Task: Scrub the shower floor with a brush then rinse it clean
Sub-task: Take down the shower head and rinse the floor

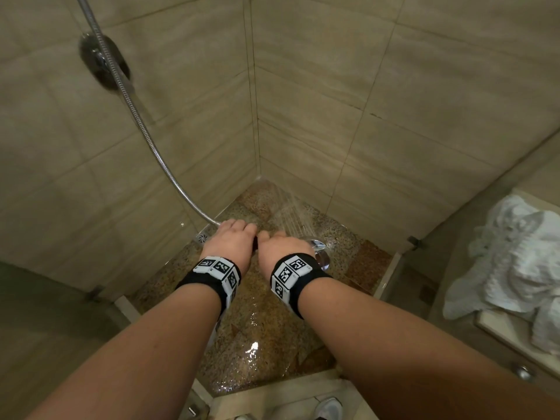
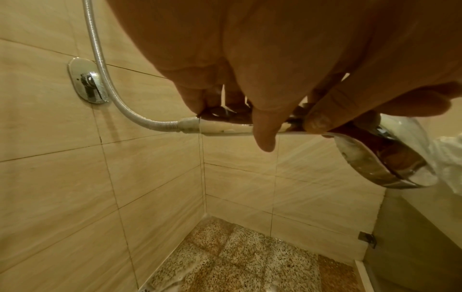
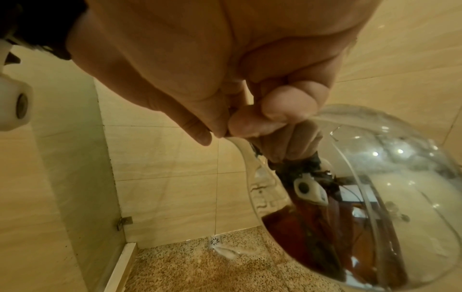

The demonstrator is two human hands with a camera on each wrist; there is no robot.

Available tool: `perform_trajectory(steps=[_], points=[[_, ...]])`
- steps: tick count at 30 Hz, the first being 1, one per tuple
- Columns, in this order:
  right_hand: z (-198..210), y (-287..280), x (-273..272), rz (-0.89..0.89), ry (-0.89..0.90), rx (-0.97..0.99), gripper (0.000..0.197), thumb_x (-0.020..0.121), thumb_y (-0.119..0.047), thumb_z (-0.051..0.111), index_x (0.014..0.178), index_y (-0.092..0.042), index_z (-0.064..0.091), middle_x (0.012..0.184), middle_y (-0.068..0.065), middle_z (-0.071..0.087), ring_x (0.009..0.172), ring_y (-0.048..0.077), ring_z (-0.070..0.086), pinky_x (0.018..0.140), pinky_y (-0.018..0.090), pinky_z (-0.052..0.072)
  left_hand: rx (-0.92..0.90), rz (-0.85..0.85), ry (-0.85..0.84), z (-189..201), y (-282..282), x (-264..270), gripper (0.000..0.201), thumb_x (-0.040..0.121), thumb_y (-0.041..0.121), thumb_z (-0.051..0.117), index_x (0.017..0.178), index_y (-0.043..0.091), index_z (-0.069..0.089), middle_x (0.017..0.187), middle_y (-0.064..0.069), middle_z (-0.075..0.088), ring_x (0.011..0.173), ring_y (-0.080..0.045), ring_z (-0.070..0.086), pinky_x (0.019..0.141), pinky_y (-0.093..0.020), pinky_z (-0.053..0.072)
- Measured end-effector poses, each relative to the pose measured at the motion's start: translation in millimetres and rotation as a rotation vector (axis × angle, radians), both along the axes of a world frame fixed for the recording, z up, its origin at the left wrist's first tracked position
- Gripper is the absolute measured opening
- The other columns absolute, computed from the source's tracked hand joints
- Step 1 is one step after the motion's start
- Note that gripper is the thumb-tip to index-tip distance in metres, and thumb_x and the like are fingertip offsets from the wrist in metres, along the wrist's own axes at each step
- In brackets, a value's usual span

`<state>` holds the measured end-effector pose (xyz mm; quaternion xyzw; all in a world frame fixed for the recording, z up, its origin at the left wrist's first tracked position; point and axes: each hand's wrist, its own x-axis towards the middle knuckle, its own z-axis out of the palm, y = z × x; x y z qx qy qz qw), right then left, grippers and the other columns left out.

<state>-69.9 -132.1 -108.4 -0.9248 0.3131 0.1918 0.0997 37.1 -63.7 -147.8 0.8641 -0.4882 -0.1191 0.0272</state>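
Both hands hold a chrome hand shower (image 1: 318, 250) above the speckled shower floor (image 1: 266, 328). My left hand (image 1: 231, 244) curls round its handle (image 2: 225, 129) near the metal hose (image 2: 100, 59). My right hand (image 1: 283, 250) grips the handle's neck beside the round shower head (image 3: 362, 187) (image 2: 380, 158). Water sprays from the head toward the far corner of the floor (image 2: 250, 256). The floor is wet and glistening. No brush is in view.
Beige tiled walls (image 1: 363, 101) meet at the corner. A chrome valve plate (image 1: 103, 60) sits on the left wall. A floor drain (image 1: 202, 237) (image 3: 215, 241) lies by the left wall. White towels (image 1: 515, 262) lie on a counter at right. A raised threshold (image 1: 272, 389) edges the floor.
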Motion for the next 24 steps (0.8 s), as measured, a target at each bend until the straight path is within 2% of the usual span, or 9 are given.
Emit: perform_trajectory(steps=[4,10,24], points=[[4,-3,0,0.005,-0.004,-0.010,0.043,0.100,-0.012,0.043,0.142,-0.012,0.038,0.134,0.018,0.052,0.112,0.038,0.063,0.083,0.049,0.051,-0.015,0.002,0.002,4,-3,-2,0.027,0.100,0.023,0.052,0.127,0.024,0.053,0.137,-0.002,0.053,0.141,-0.027,0.039,0.113,-0.047,0.040],[7,-6,0,0.010,-0.003,-0.007,0.042,0.101,-0.013,0.043,0.143,-0.011,0.038,0.136,0.018,0.051,0.115,0.037,0.062,0.087,0.049,0.050,-0.021,-0.011,-0.006,9,-5,-2,0.030,0.100,0.017,0.051,0.129,0.021,0.052,0.138,-0.005,0.052,0.142,-0.028,0.037,0.118,-0.044,0.034],[5,-8,2,0.017,-0.015,-0.011,0.041,0.100,-0.014,0.045,0.140,-0.012,0.039,0.132,0.018,0.052,0.112,0.038,0.064,0.085,0.049,0.051,-0.054,0.009,-0.044,15,-4,-6,0.028,0.099,0.018,0.054,0.126,0.023,0.053,0.133,-0.002,0.054,0.137,-0.025,0.041,0.112,-0.040,0.038]])
